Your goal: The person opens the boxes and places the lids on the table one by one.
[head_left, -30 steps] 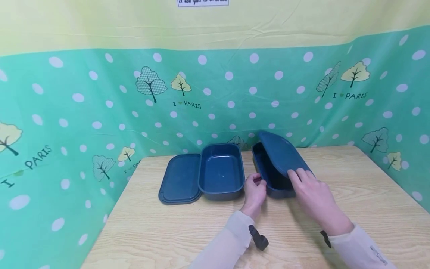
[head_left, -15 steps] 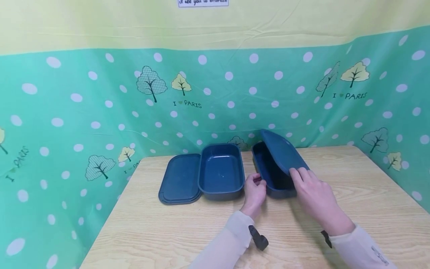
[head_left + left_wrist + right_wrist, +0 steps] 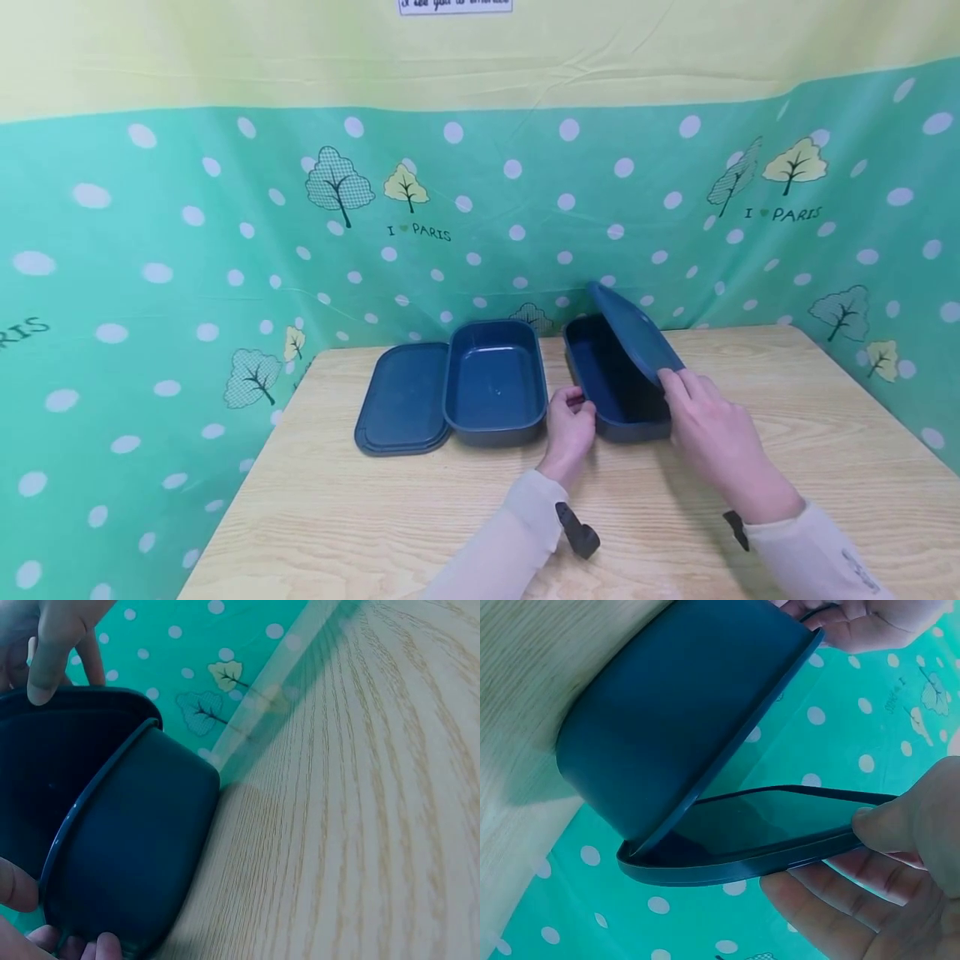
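A dark blue rectangular food container [image 3: 626, 429] stands at the right with its lid [image 3: 637, 333] raised at a slant. The lid's left side is up, and its right edge sits close to the container's far side. My right hand [image 3: 716, 437] pinches the lid's near end, thumb on one face and fingers on the other, as the right wrist view shows. At the container's near left corner, my left hand [image 3: 570, 429] holds the wall between thumb and fingers [image 3: 107, 946]. Inside, the container looks dark, with nothing visible in it.
Left of my left hand stands a second blue container [image 3: 495, 387], uncovered. Its matching lid [image 3: 405, 400] lies flat against its left side. The wooden table [image 3: 375, 525] ends at a polka-dot curtain [image 3: 510, 200] behind and at both sides.
My right hand has shifted slightly right with the lid, which tilts up more steeply and uncovers more of the container. My left hand stays where it was.
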{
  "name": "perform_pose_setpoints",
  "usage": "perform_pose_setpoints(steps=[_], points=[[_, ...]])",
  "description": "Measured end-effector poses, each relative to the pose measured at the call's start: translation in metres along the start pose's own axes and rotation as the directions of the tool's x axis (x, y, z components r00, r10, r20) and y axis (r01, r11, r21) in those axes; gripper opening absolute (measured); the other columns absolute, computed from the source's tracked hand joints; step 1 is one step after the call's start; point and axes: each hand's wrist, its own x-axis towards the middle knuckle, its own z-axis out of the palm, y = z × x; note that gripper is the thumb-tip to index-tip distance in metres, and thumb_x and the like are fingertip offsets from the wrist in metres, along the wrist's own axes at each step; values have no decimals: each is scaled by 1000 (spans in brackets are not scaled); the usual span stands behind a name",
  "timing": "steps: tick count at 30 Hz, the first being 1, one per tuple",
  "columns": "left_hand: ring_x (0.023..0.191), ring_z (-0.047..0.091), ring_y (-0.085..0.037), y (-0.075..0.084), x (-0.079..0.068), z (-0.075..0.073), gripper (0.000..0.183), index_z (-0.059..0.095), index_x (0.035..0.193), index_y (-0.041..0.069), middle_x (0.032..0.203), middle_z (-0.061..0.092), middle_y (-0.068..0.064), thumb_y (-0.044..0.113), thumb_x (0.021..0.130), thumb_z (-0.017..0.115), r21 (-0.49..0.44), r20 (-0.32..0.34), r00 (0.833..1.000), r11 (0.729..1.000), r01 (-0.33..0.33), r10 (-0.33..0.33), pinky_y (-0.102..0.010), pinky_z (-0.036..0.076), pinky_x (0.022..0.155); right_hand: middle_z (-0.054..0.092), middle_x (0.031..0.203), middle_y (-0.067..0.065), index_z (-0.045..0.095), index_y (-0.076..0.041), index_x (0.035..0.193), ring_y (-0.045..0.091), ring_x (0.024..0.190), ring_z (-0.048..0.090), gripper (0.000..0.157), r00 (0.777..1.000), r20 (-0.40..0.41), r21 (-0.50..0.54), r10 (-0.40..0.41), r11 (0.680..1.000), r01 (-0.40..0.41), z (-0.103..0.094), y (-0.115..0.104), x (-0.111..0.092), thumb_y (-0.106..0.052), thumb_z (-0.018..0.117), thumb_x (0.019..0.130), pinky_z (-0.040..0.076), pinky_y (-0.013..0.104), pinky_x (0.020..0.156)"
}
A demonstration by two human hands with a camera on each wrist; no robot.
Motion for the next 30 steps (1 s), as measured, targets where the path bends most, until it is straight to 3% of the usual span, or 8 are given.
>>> perform_pose_setpoints(steps=[7,19,30], points=[[92,58,-19,0,0,0,25,57,109,-3,100,60,-9,-5,85,58,-16,4,1000,1000,1,-1,-32,51,80,57,90,17,52,4,112,34,77,58,40,999,-29,27,22,999,-21,0,1,1,4,65,74,45,45,39],[92,59,-19,0,0,-1,24,58,109,-2,100,60,-10,-5,85,58,-4,-1,1000,1000,0,0,-33,51,80,61,98,22,52,5,115,38,84,61,39,995,-88,80,51,996,-43,-1,5,1,6,64,78,51,52,51],[93,59,-20,0,-1,0,23,58,109,-2,101,60,-10,-4,86,58,2,6,1000,1000,7,-7,-33,51,81,59,98,24,52,8,115,40,85,60,36,989,-77,108,128,987,-119,-3,6,0,6,62,81,52,54,60]])
